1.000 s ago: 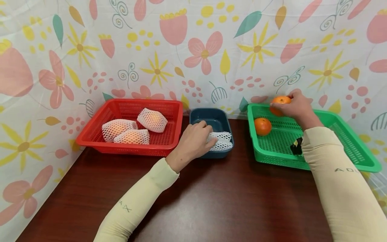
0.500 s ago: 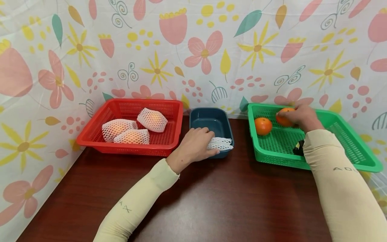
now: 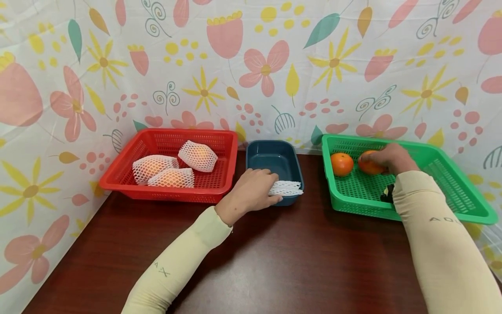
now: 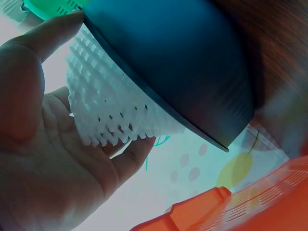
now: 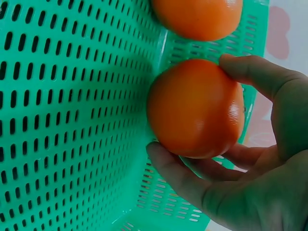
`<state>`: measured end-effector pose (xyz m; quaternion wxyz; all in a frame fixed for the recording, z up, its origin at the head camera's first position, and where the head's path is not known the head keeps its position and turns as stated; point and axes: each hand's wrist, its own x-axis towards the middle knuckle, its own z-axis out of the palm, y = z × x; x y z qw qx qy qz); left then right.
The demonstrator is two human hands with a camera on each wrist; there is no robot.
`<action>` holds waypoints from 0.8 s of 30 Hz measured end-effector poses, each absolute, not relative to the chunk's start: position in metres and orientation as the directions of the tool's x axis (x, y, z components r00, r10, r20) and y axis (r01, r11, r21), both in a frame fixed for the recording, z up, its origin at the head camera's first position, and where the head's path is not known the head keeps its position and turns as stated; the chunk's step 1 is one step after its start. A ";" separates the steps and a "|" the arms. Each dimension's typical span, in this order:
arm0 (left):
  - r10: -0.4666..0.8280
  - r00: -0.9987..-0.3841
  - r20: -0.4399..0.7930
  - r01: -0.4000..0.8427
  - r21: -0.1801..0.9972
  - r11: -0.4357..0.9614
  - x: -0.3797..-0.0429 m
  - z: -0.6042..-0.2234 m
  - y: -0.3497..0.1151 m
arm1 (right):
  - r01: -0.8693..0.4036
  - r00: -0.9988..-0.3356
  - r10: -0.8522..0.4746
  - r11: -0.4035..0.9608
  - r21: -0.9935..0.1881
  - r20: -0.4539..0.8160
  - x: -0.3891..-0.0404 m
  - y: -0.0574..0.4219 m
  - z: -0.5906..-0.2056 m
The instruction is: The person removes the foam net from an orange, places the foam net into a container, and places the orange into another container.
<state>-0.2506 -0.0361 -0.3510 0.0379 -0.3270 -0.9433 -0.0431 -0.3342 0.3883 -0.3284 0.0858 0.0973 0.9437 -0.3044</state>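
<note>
My right hand [image 3: 396, 158] holds a smooth round orange fruit [image 5: 195, 108] low inside the green basket [image 3: 333, 194], thumb on one side and fingers on the other. A second orange fruit [image 3: 342, 164] sits beside it at the basket's left wall. My left hand [image 3: 252, 189] is at the near end of the blue container [image 3: 270, 152], around white foam fruit nets [image 4: 108, 96] that stick out over the rim. In the left wrist view its thumb lies by the rim and its fingers curve behind the nets, partly hidden.
A red basket [image 3: 110, 183] at the left holds fruits in white foam nets [image 3: 197, 155]. All containers stand on a dark wooden table [image 3: 266, 261] against a flowered cloth [image 3: 266, 43]. A small dark object [image 3: 387, 194] shows beside my right wrist, partly hidden by the sleeve.
My right hand has lowered the orange fruit from above the rim into the green basket, beside the other. My left hand's fingers and thumb have shifted slightly towards me around the foam nets.
</note>
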 end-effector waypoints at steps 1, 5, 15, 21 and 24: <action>0.615 -0.782 0.099 0.622 0.058 0.781 -0.251 -0.351 -0.036 | 0.235 -0.965 0.124 0.793 -0.562 -0.229 -0.335 0.389 -0.329; 0.626 -0.773 0.101 0.633 0.065 0.772 -0.251 -0.351 -0.037 | 0.235 -0.956 0.084 0.793 -0.563 -0.281 -0.340 0.391 -0.332; 0.615 -0.784 0.082 0.620 0.053 0.783 -0.249 -0.349 -0.036 | 0.248 -0.933 0.038 0.789 -0.562 -0.358 -0.349 0.401 -0.344; 0.616 -0.784 0.081 0.620 0.050 0.783 -0.249 -0.349 -0.037 | 0.258 -0.928 0.038 0.784 -0.565 -0.371 -0.350 0.399 -0.341; 0.616 -0.784 0.076 0.620 0.054 0.783 -0.249 -0.349 -0.037 | 0.255 -0.927 0.036 0.790 -0.558 -0.373 -0.348 0.398 -0.340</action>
